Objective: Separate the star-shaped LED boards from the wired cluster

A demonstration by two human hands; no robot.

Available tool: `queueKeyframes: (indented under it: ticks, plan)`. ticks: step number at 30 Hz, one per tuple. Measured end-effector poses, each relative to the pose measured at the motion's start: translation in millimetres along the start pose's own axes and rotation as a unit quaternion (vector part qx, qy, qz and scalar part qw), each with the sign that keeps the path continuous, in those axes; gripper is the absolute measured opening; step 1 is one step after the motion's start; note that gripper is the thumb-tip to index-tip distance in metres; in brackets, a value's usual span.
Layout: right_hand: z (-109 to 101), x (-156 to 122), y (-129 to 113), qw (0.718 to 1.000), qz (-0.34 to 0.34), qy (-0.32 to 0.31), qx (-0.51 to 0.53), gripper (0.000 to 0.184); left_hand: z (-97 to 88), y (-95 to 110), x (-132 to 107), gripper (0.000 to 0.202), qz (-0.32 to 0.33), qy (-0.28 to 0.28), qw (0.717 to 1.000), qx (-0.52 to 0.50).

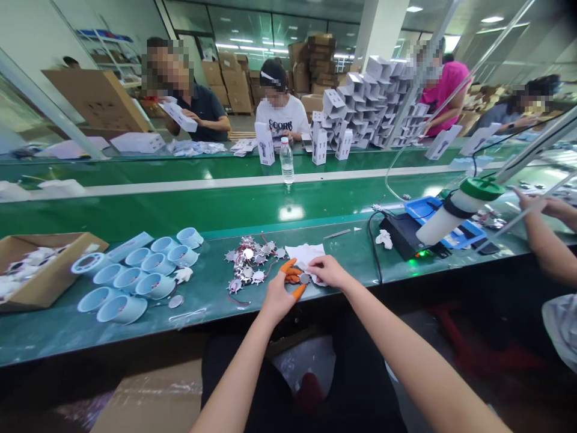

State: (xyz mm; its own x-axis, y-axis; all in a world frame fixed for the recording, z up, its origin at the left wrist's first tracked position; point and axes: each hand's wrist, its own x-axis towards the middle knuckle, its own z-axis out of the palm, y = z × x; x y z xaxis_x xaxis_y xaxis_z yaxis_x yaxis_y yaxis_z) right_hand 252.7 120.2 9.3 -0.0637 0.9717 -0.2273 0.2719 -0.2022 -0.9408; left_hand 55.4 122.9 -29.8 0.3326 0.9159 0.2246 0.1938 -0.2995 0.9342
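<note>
- Left hand (pixel 278 294), near edge of the green table (pixel 211 210): thumb and forefinger wear orange finger caps (pixel 298 292) and are drawn together on the left rim of a small round disc (pixel 305 278), pinching it.
- Right hand (pixel 329 270): fingers curled down, tips at the disc's right rim. The thumb is hidden, so I cannot tell whether it pinches or only rests there.
- The disc sits between the two hands, just above the table's near edge. It is round with no long axis to read, its grey face turned up; too small for detail.
- White cloth (pixel 306 251) just beyond the hands.
- Pile of spiky metal parts (pixel 251 262) just left of the hands.
- Pale blue cups (pixel 139 272) further left, lying on their sides; cardboard box (pixel 54 273) at far left.
- Right: black unit (pixel 403 237) with a green light, and a co-worker's forearm (pixel 543 240).
</note>
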Motion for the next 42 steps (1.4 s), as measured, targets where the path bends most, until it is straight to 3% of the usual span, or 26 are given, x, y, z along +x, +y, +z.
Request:
queueKeyframes:
  ticks: [6, 9, 12, 14, 18, 20, 23, 28, 31, 36, 39, 42]
  plan:
    - [-24, -5, 13, 0.974, -0.039, 0.115, 0.19, 0.083, -2.7, 9, -7, 0.087, 0.028, 0.039, 0.993, -0.105]
    - [-47, -14, 14, 0.962, -0.049, 0.144, 0.224, 0.092, -4.4, 22, -20, 0.082, 0.079, 0.054, 0.99, -0.1]
    - [-72, -22, 15, 0.952, -0.057, 0.239, 0.182, 0.088, -4.1, 44, -36, 0.073, 0.135, 0.072, 0.984, -0.094]
    - [-89, -26, 17, 0.935, -0.063, 0.328, 0.116, 0.076, -3.9, 61, -46, 0.07, 0.179, 0.085, 0.977, -0.08]
    - [-113, -31, 26, 0.856, -0.105, 0.505, -0.016, 0.047, -6.5, 89, -62, 0.076, 0.278, 0.12, 0.953, -0.018]
    - [-117, -31, 35, 0.823, -0.13, 0.548, -0.068, 0.044, -9.3, 98, -68, 0.081, 0.313, 0.138, 0.939, 0.036]
    - [-110, -30, 50, 0.822, -0.151, 0.531, -0.14, 0.044, -13.0, 110, -75, 0.088, 0.362, 0.146, 0.914, 0.109]
    - [-89, -28, 67, 0.87, -0.062, 0.412, -0.263, 0.041, -16.6, 134, -80, 0.093, 0.413, 0.153, 0.881, 0.175]
    - [-84, -28, 73, 0.892, -0.039, 0.344, -0.291, 0.042, -18.2, 143, -85, 0.092, 0.407, 0.161, 0.881, 0.181]
    - [-82, -39, 81, 0.89, -0.098, 0.383, -0.228, 0.043, -18.6, 143, -87, 0.088, 0.376, 0.157, 0.89, 0.205]
    - [-70, -62, 83, 0.874, -0.15, 0.419, -0.196, 0.042, -22.0, 131, -61, 0.079, 0.322, 0.142, 0.908, 0.226]
    - [-44, -88, 85, 0.886, -0.134, 0.439, -0.069, 0.04, -28.6, 111, -3, 0.069, 0.187, 0.082, 0.962, 0.183]
